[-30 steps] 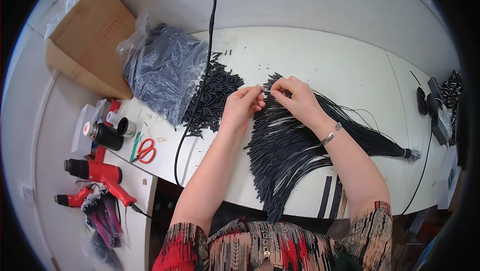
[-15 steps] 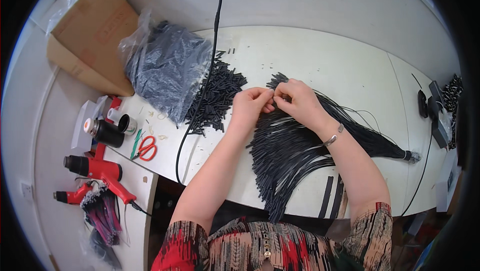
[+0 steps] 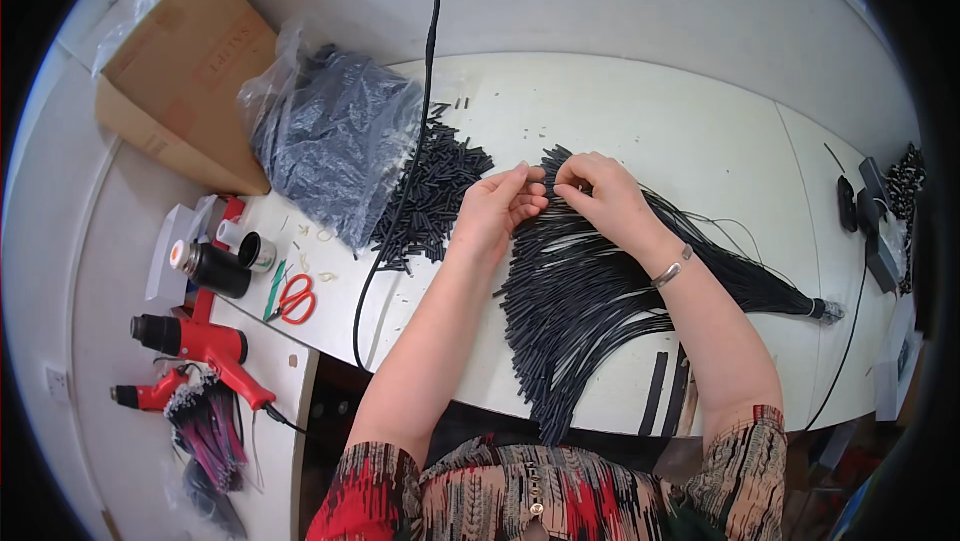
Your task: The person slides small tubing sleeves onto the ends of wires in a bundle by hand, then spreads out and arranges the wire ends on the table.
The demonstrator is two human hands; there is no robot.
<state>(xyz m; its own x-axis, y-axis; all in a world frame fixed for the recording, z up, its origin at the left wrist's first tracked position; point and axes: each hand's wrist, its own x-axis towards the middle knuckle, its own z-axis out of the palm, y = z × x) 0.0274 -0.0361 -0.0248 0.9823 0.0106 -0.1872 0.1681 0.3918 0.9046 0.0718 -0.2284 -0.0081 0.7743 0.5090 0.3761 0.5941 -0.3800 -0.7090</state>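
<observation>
A fan of thin black wires with black sleeves [image 3: 585,306] lies spread across the white table [image 3: 640,111], tied into a bundle at the right end [image 3: 815,309]. My left hand [image 3: 498,206] and my right hand [image 3: 600,196] meet fingertip to fingertip over the fan's upper edge, pinching what looks like one wire end and a small black sleeve; the pieces are too small to tell apart. A loose pile of short black tube pieces [image 3: 430,196] lies just left of my left hand. My right wrist wears a metal bracelet [image 3: 672,267].
A clear plastic bag of black tube pieces [image 3: 335,141] and a cardboard box [image 3: 185,76] sit at the far left. A black cable [image 3: 415,141] crosses the table. Red scissors [image 3: 293,298], a red heat gun [image 3: 195,336], tape rolls [image 3: 215,266] and black devices [image 3: 875,221] lie around.
My two hands have come closer together, and both have shifted slightly left along the top edge of the wire fan. The wires and the pile stay put.
</observation>
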